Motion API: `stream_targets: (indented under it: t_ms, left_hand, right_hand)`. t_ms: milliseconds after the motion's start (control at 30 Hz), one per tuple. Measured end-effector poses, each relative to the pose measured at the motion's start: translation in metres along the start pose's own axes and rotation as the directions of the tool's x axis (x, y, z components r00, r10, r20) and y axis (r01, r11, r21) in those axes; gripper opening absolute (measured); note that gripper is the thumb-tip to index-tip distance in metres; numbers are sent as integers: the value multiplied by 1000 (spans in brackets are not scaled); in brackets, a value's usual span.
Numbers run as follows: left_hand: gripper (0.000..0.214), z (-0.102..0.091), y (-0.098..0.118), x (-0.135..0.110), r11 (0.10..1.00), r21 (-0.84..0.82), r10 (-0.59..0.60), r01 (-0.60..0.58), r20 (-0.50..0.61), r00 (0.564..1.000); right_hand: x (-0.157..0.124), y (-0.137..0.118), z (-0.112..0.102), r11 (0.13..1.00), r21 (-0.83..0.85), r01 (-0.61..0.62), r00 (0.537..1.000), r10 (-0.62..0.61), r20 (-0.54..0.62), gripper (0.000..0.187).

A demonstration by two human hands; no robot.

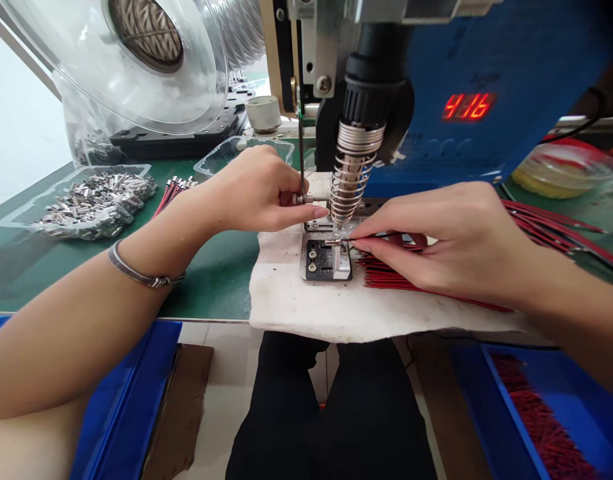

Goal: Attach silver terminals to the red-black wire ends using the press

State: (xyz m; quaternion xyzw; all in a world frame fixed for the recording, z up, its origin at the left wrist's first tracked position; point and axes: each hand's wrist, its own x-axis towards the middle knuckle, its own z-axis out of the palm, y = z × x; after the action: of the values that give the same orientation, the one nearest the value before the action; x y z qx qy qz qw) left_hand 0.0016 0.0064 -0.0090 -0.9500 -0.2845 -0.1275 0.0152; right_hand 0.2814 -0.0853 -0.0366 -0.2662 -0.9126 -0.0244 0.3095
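L hand (259, 190) is in from the left, fingers curled, thumb and forefinger closed on a small metal piece (302, 199) right beside the thin upright rod (301, 143). Can't tell from here whether that piece is loose or fixed to the rod.

R hand (446, 233) comes in from the right, lying low over the cloth (306, 300). Thumb and forefinger are pinched tight on a thin wire (345, 239), other fingers tucked under. The wire's tip reaches left onto the metal fixture (326, 260), directly under the coil-wrapped nozzle (354, 173). The nozzle hangs just above, and whether it touches is too close to call.

A bundle of red wires (386, 277) lies on the cloth under the R hand, fanning off to the right. There's a bracelet (141, 273) on the L wrist.

Far left on the green mat (216, 273) sits a clear tray of small metal sleeves (96, 197), and a clear reel (136, 47) stands behind it. Red digits (469, 107) glow on the blue machine, approx. 416. A blue bin (546, 413) with more red wires sits bottom right, below the bench edge.
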Motion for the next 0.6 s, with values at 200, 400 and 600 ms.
stream_targets:
  t_ms: [200,400,600]
  left_hand:
    - [43,-1,2,0,1000,4,-7,7,-5,1000]
    - [45,-1,4,0,1000,0,-9,9,15,1000]
    - [47,-2,3,0,1000,2,-9,9,8,1000]
  right_hand:
    - [0,1,1,1000,-3,-30,999,30,25,21]
    - [0,2,2,999,1,32,999,-32,-3,21]
    - [0,3,2,1000,6,8,999,-9,35,25]
